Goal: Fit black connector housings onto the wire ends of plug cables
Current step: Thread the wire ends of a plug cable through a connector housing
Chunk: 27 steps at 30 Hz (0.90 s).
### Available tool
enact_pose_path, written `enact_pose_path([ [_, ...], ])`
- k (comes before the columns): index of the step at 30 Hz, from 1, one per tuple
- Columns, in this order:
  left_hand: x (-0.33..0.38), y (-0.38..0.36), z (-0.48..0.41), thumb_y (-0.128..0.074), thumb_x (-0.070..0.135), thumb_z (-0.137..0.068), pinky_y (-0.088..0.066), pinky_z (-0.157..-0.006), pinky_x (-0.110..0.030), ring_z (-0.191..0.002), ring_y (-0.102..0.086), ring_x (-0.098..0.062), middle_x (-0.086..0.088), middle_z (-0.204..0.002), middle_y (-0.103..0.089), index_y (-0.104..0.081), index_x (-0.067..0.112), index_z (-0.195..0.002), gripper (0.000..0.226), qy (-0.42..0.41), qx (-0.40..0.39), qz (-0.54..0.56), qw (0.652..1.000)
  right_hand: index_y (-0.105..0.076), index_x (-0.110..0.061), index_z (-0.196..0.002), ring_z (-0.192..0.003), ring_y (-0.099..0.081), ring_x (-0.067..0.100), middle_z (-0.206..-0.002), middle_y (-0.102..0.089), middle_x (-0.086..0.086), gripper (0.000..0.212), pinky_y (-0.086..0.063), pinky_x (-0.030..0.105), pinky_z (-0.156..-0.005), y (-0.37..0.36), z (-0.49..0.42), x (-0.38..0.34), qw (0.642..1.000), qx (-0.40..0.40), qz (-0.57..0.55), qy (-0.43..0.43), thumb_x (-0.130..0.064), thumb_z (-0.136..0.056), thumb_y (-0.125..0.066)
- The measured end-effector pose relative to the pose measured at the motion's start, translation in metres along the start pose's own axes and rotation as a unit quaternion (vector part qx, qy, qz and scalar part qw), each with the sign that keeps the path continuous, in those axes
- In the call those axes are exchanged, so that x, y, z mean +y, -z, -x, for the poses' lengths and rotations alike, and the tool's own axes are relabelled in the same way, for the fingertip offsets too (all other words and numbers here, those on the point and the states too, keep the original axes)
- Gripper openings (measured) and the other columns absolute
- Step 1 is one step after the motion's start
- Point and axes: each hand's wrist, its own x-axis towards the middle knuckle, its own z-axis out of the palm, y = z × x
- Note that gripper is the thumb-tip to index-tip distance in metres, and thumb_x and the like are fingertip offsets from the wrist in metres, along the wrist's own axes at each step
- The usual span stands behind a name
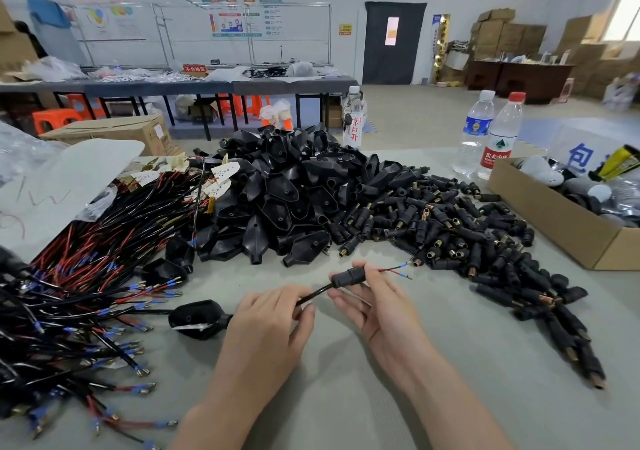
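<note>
My left hand (268, 325) pinches a black cable (313, 294) just left of a small black connector housing (348, 276). My right hand (375, 297) grips that housing, which sits threaded on the cable. Thin red and blue wire ends (398, 271) stick out of the housing to the right. The cable runs left under my left hand to a black plug shell (199, 318) lying on the table. A heap of small black housings (467, 238) spreads to the right. A pile of larger plug shells (287, 200) rises in the middle.
A mass of black and red cables (79, 297) with blue-sleeved terminals covers the left. An open cardboard box (554, 221) stands at the right. Three water bottles (498, 138) stand behind the piles. The grey table (346, 397) lies bare in front of me.
</note>
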Motion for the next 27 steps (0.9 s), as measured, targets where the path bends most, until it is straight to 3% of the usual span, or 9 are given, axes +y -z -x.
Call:
enact_pose_path([
  [6,0.000,-0.002,0.001,-0.048,0.030,-0.096,-0.040,-0.067,-0.027,-0.061,-0.055,-0.012,0.011,-0.069,-0.060,-0.069,0.019,-0.098,0.024,-0.021,-0.017,-0.029,0.999,-0.063,-0.014,-0.115,-0.086,-0.073,0.024,-0.109,-0.074,0.015,0.029,-0.058,0.027,-0.069,-0.005,0.003,0.007,0.995,-0.061,0.079,-0.020,-0.035,-0.101,-0.050],
  [12,-0.004,0.004,0.001,-0.052,0.035,-0.094,-0.044,-0.077,-0.030,-0.067,-0.059,-0.007,0.017,-0.072,-0.062,-0.067,0.022,-0.098,0.020,0.023,-0.019,0.011,0.999,-0.065,-0.012,-0.118,-0.086,-0.073,0.022,-0.109,-0.075,0.012,0.031,-0.058,0.026,-0.066,0.004,0.001,-0.004,0.998,-0.038,0.043,0.011,-0.032,-0.098,-0.053],
  [16,-0.005,0.004,0.001,-0.048,0.031,-0.097,-0.042,-0.077,-0.029,-0.067,-0.054,-0.009,0.015,-0.073,-0.059,-0.066,0.022,-0.097,0.021,0.003,-0.028,0.014,1.000,-0.068,-0.016,-0.118,-0.092,-0.073,0.022,-0.114,-0.073,0.010,0.037,-0.058,0.028,-0.069,0.001,0.002,-0.002,0.997,-0.072,0.033,-0.005,-0.038,-0.090,-0.059],
  [19,-0.004,0.004,0.002,-0.048,0.031,-0.097,-0.040,-0.077,-0.029,-0.066,-0.055,-0.013,0.011,-0.072,-0.060,-0.068,0.020,-0.096,0.023,-0.013,-0.023,-0.010,1.000,-0.073,-0.019,-0.112,-0.096,-0.072,0.022,-0.117,-0.072,0.011,0.030,-0.058,0.029,-0.071,-0.004,0.003,0.005,0.993,-0.101,0.059,-0.016,-0.037,-0.093,-0.058],
  [23,-0.012,0.006,0.001,-0.054,0.037,-0.093,-0.044,-0.089,-0.036,-0.079,-0.061,-0.013,0.014,-0.082,-0.068,-0.071,0.020,-0.100,0.025,0.004,-0.014,-0.033,0.999,-0.071,-0.015,-0.112,-0.088,-0.073,0.023,-0.115,-0.073,0.012,0.027,-0.059,0.028,-0.066,0.002,0.000,0.000,0.998,-0.059,0.033,0.005,-0.029,-0.098,-0.053],
  [27,-0.018,0.008,0.001,-0.049,0.036,-0.097,-0.041,-0.089,-0.035,-0.079,-0.058,-0.017,0.013,-0.082,-0.066,-0.072,0.023,-0.095,0.026,-0.006,-0.023,-0.067,0.997,-0.067,-0.013,-0.116,-0.087,-0.074,0.021,-0.111,-0.074,0.009,0.026,-0.059,0.028,-0.066,0.006,-0.002,-0.006,0.999,-0.038,0.018,0.007,-0.024,-0.102,-0.048],
])
